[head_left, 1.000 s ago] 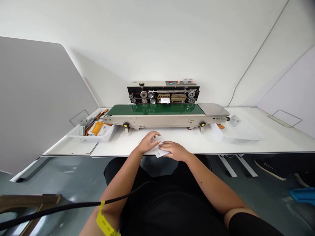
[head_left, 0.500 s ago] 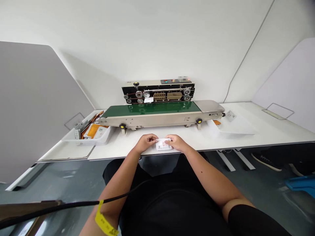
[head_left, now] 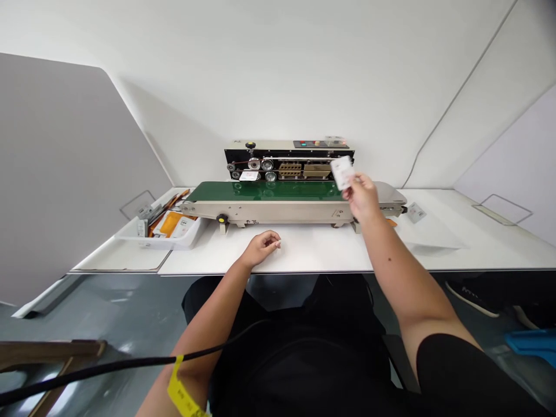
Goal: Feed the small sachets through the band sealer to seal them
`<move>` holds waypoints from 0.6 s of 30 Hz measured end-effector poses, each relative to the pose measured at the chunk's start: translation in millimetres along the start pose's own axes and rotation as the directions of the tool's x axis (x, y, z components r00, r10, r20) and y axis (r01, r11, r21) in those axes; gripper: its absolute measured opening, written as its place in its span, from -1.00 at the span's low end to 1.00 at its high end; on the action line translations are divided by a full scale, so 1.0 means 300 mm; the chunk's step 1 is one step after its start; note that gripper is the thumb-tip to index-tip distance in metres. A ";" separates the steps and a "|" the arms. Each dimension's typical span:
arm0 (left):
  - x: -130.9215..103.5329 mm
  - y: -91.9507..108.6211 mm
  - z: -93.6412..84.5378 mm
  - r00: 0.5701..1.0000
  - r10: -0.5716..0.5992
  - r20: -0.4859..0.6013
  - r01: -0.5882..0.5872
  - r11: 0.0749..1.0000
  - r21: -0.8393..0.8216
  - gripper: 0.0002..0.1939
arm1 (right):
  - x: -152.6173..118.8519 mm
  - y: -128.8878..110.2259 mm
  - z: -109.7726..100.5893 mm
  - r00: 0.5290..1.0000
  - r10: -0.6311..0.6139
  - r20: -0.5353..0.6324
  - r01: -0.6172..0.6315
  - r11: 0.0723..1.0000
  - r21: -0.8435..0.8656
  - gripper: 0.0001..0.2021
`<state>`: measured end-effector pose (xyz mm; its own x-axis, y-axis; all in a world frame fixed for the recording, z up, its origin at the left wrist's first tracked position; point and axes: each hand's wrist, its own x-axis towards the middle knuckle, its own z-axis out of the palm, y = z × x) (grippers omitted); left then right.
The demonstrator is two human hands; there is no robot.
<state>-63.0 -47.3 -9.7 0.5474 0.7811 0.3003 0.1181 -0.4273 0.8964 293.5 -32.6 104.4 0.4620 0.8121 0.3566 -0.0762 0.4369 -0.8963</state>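
Observation:
My right hand is raised over the right part of a band sealing machine. It pinches a small white printed sachet by its lower right corner, and the sachet is held tilted in front of the machine's rollers. On the table near the front edge rests my left hand, its fingers loosely curled with a gap at the thumb and nothing visible in it. The machine's green conveyor belt runs across in front of both hands. Another white sachet sits at the rollers on the left of the sealing head.
A white plastic bin with orange and white packets stands at the left. On the right is another translucent bin, with a white packet by it. A black cable with a yellow tag crosses my left arm.
My right hand has lifted the sachet off the table front, up and right to the machine. My left hand has let go and stays low. The sachet at the rollers has moved left.

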 end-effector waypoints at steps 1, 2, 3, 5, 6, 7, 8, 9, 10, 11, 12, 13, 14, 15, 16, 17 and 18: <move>-0.001 0.001 0.000 1.000 -0.001 0.002 0.001 1.000 -0.003 -0.64 | 0.068 -0.018 -0.016 0.996 -0.025 -0.091 0.024 1.000 -0.014 -0.82; -0.001 0.002 -0.001 1.000 -0.002 0.006 0.002 1.000 -0.003 -0.64 | 0.127 -0.027 -0.031 0.984 -0.028 -0.174 0.020 0.999 -0.048 -0.87; -0.002 0.003 -0.001 1.000 -0.004 0.008 0.004 1.000 0.000 -0.63 | 0.173 -0.029 -0.041 0.971 -0.013 -0.238 -0.009 0.996 -0.089 -0.91; -0.003 0.005 -0.002 1.000 -0.006 0.016 0.005 1.000 0.015 -0.64 | 0.233 -0.016 -0.051 0.944 0.075 -0.322 -0.133 0.978 -0.164 -0.93; -0.004 0.006 -0.002 1.000 -0.006 0.018 0.005 1.000 0.022 -0.64 | 0.248 -0.003 -0.048 0.929 0.137 -0.343 -0.210 0.960 -0.186 -0.93; -0.004 0.007 -0.002 1.000 -0.006 0.019 0.005 1.000 0.026 -0.65 | 0.257 0.011 -0.042 0.915 0.199 -0.352 -0.281 0.939 -0.199 -0.93; -0.005 0.008 -0.002 1.000 -0.006 0.019 0.005 1.000 0.027 -0.65 | 0.261 0.025 -0.032 0.902 0.254 -0.350 -0.338 0.918 -0.205 -0.93; -0.005 0.008 -0.002 1.000 -0.006 0.020 0.006 1.000 0.023 -0.66 | 0.263 0.038 -0.020 0.892 0.296 -0.342 -0.379 0.902 -0.207 -0.92; -0.006 0.009 -0.001 1.000 -0.006 0.021 0.005 1.000 0.017 -0.66 | 0.264 0.048 -0.005 0.886 0.327 -0.328 -0.405 0.891 -0.207 -0.92; -0.006 0.009 -0.001 1.000 -0.005 0.023 0.005 1.000 0.011 -0.66 | 0.264 0.055 0.010 0.884 0.347 -0.313 -0.420 0.884 -0.204 -0.91; -0.006 0.009 0.000 1.000 -0.004 0.027 0.003 1.000 0.006 -0.67 | 0.264 0.059 0.026 0.883 0.363 -0.298 -0.430 0.880 -0.201 -0.91; -0.006 0.009 0.000 1.000 -0.001 0.029 0.001 1.000 0.004 -0.67 | 0.264 0.061 0.041 0.880 0.381 -0.283 -0.443 0.874 -0.199 -0.91; -0.007 0.009 0.000 1.000 0.001 0.031 -0.001 1.000 0.003 -0.67 | 0.264 0.060 0.057 0.878 0.398 -0.267 -0.454 0.869 -0.198 -0.90; -0.007 0.008 0.000 0.999 0.002 0.033 -0.002 1.000 0.005 -0.67 | 0.262 0.058 0.071 0.876 0.412 -0.250 -0.462 0.864 -0.199 -0.90; -0.007 0.008 0.000 0.999 0.003 0.035 -0.004 1.000 0.007 -0.67 | 0.259 0.055 0.084 0.877 0.422 -0.232 -0.467 0.861 -0.202 -0.90; -0.007 0.008 0.000 0.999 0.006 0.037 -0.006 1.000 0.008 -0.67 | 0.254 0.051 0.095 0.877 0.430 -0.214 -0.470 0.858 -0.207 -0.91; -0.007 0.008 0.000 0.999 0.008 0.038 -0.008 1.000 0.010 -0.66 | 0.248 0.047 0.103 0.878 0.437 -0.198 -0.473 0.855 -0.212 -0.92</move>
<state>-63.8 -50.1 -8.3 0.5796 0.7599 0.2943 0.1221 -0.4381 0.8906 299.4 45.9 126.4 0.5470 0.8269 -0.1305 -0.0962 -0.0927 -0.9910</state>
